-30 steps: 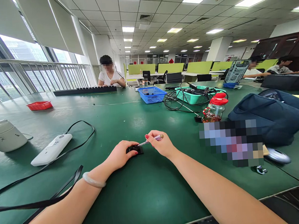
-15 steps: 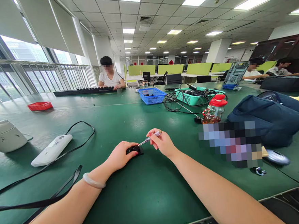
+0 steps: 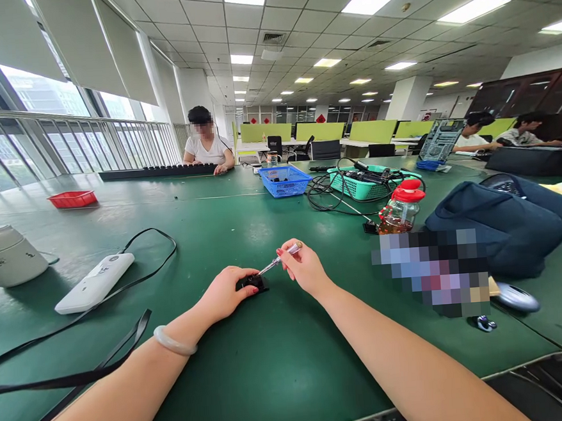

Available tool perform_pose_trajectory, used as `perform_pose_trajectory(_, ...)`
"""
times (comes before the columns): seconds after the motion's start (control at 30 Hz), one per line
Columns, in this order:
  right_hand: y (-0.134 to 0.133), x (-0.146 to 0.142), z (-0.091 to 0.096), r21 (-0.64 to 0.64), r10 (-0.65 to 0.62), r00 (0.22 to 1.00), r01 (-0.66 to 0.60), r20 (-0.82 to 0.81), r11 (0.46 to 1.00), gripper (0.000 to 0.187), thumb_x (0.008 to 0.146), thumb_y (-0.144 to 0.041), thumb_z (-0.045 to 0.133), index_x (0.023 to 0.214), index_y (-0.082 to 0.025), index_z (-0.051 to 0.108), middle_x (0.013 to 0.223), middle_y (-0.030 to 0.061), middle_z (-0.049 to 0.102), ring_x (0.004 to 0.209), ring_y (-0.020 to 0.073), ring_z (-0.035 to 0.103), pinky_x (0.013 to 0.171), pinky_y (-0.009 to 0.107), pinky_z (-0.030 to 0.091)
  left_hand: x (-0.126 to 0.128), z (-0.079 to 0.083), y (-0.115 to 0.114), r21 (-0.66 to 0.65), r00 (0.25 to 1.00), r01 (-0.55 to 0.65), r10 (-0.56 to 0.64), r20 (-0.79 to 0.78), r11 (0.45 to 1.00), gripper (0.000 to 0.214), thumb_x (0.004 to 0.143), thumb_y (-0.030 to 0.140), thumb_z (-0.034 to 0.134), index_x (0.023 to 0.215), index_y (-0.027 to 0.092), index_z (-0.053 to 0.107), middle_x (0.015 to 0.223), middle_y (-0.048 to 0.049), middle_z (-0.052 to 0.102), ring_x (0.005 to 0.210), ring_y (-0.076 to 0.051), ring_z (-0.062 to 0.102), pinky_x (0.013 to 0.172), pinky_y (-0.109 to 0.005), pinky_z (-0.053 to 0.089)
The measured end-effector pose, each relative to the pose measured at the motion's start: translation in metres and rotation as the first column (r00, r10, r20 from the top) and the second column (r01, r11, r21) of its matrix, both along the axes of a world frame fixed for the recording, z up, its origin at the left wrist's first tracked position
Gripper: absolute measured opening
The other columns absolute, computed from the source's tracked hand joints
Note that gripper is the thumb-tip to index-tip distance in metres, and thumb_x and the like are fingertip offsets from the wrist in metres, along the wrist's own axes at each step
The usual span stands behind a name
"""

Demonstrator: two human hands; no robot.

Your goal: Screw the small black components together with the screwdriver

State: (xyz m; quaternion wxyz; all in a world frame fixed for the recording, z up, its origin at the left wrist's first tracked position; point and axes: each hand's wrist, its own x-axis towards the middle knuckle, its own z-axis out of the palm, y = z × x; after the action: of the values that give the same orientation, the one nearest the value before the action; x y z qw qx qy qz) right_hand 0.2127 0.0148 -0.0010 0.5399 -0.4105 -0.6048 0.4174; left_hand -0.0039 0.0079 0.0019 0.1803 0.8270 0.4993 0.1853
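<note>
Near the middle of the green table, my left hand (image 3: 226, 292) grips a small black part (image 3: 256, 281) that rests on the tabletop, thumb on the near side and fingers over the far side. Its exact kind is too small to make out. My right hand (image 3: 303, 268) pinches a screwdriver (image 3: 272, 264) with a clear purplish handle. The shaft slants down to the left, and its tip meets the top of the black part. My left fingers hide the part's left end.
A white power bank (image 3: 96, 282) with a black cable lies left, beside a white container (image 3: 7, 255). Further off stand a red tray (image 3: 72, 199), a blue basket (image 3: 285, 183) and a green basket (image 3: 356, 189). A red-lidded jar (image 3: 401, 208) and dark bag (image 3: 498, 221) are right. A person sits across.
The whole view has shifted very slightly. Both hands, the screwdriver and the black part keep nearly the same positions; the screwdriver's handle is tilted a touch higher.
</note>
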Motion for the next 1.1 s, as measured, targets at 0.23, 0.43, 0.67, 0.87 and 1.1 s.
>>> perform_pose_trajectory(0.23, 0.0, 0.0, 0.002, -0.017, 0.006, 0.999, -0.007, -0.052, 1.0, 0.045, 0.073, -0.064, 0.071, 0.076, -0.021, 0.055, 0.056, -0.0063, 0.051, 0.042, 0.0079, 0.04, 0.043, 0.023, 0.034, 0.001, 0.0, 0.0, 0.007, 1.0, 0.0, 0.0, -0.002, 1.0, 0.04, 0.085, 0.042, 0.059, 0.12, 0.026, 0.071, 0.116, -0.0053, 0.074, 0.112, -0.03, 0.062, 0.1, -0.042, 0.049)
perform_pose_trajectory(0.43, -0.004, 0.0, 0.004, 0.008, 0.055, 0.995, -0.054, -0.088, 0.998, 0.042, 0.074, -0.06, 0.072, 0.08, -0.021, 0.06, 0.06, -0.0048, 0.054, 0.045, 0.0074, 0.04, 0.044, 0.023, 0.033, 0.001, 0.001, -0.002, 0.007, 1.0, 0.007, -0.007, -0.003, 1.0, 0.041, 0.085, 0.042, 0.058, 0.121, 0.025, 0.07, 0.114, -0.0056, 0.074, 0.111, -0.029, 0.062, 0.1, -0.042, 0.05)
perform_pose_trajectory(0.67, -0.006, 0.001, 0.004, 0.045, 0.123, 0.989, -0.12, -0.084, 0.992, 0.041, 0.077, -0.059, 0.07, 0.09, -0.02, 0.065, 0.067, -0.0022, 0.06, 0.045, 0.0082, 0.044, 0.045, 0.025, 0.038, -0.001, -0.001, -0.001, 0.036, 1.0, 0.025, -0.025, -0.011, 0.999, 0.04, 0.086, 0.041, 0.057, 0.12, 0.026, 0.07, 0.113, -0.0052, 0.074, 0.11, -0.028, 0.063, 0.098, -0.041, 0.05)
perform_pose_trajectory(0.87, -0.005, 0.001, 0.006, 0.123, -0.013, 1.0, 0.014, -0.007, 0.992, 0.034, 0.08, -0.054, 0.068, 0.081, -0.02, 0.064, 0.063, -0.0019, 0.059, 0.053, 0.0115, 0.053, 0.052, 0.026, 0.045, 0.001, -0.002, -0.001, 0.051, 0.999, 0.039, -0.037, -0.035, 0.998, 0.043, 0.086, 0.039, 0.054, 0.123, 0.022, 0.069, 0.113, -0.0081, 0.074, 0.109, -0.029, 0.062, 0.099, -0.042, 0.05)
perform_pose_trajectory(1.1, 0.001, 0.002, -0.002, 0.156, -0.008, 0.996, 0.022, -0.087, 0.988, 0.042, 0.075, -0.061, 0.072, 0.08, -0.022, 0.058, 0.067, -0.0015, 0.063, 0.059, 0.0131, 0.061, 0.06, 0.028, 0.055, 0.003, -0.01, 0.005, 0.058, 0.998, 0.045, -0.042, -0.051, 0.997, 0.049, 0.085, 0.041, 0.053, 0.127, 0.021, 0.066, 0.119, -0.0082, 0.072, 0.113, -0.029, 0.061, 0.103, -0.043, 0.048)
